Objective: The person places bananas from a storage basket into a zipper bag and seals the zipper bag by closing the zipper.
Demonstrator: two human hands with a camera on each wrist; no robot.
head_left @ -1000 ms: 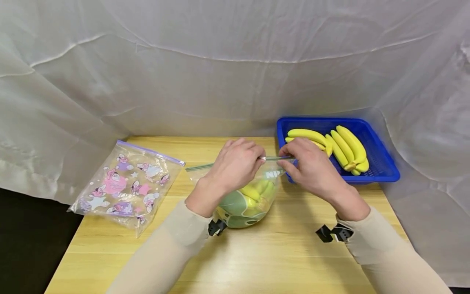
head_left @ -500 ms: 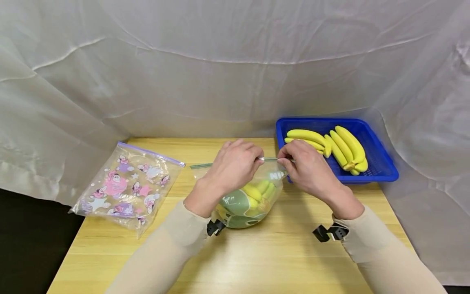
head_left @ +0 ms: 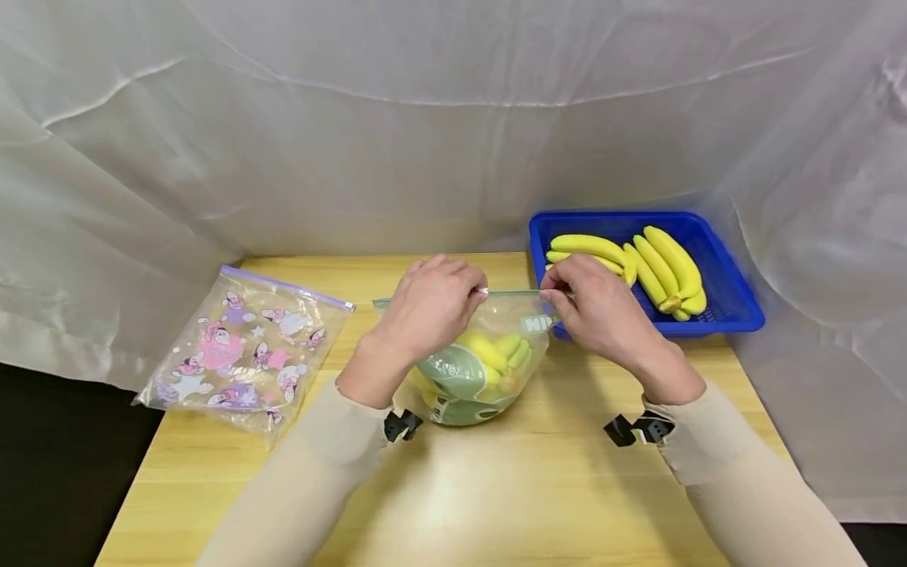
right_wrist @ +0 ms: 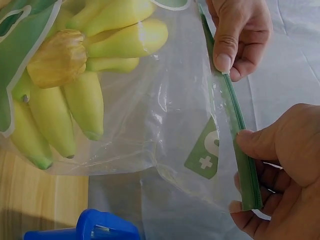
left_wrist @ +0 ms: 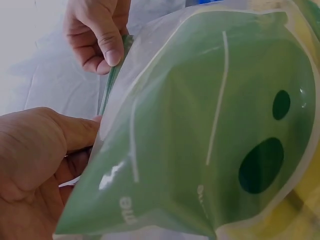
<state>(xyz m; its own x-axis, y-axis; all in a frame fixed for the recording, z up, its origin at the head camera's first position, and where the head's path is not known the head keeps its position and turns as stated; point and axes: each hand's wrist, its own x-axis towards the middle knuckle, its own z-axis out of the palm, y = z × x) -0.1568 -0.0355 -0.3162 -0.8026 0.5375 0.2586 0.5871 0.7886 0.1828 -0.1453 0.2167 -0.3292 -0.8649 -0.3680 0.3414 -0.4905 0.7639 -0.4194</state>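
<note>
A clear zip bag with a green print (head_left: 468, 378) stands on the wooden table (head_left: 496, 488), holding a bunch of yellow-green bananas (head_left: 496, 354) (right_wrist: 75, 95). Its green zip strip (head_left: 506, 293) (right_wrist: 240, 150) runs along the top. My left hand (head_left: 432, 307) pinches the strip near its middle, thumb against the bag (left_wrist: 75, 135). My right hand (head_left: 591, 303) pinches the strip's right end between thumb and fingers (right_wrist: 270, 165). In the left wrist view the green print (left_wrist: 210, 135) fills the frame.
A blue basket (head_left: 730, 307) at the back right holds two bunches of yellow bananas (head_left: 638, 264). A second zip bag with pink cartoon prints (head_left: 248, 350) lies flat at the left. White cloth (head_left: 425, 118) hangs behind and around the table.
My left hand has slid left along the zip strip, so more of the strip shows between the hands. The bag and both hands sit slightly higher in view.
</note>
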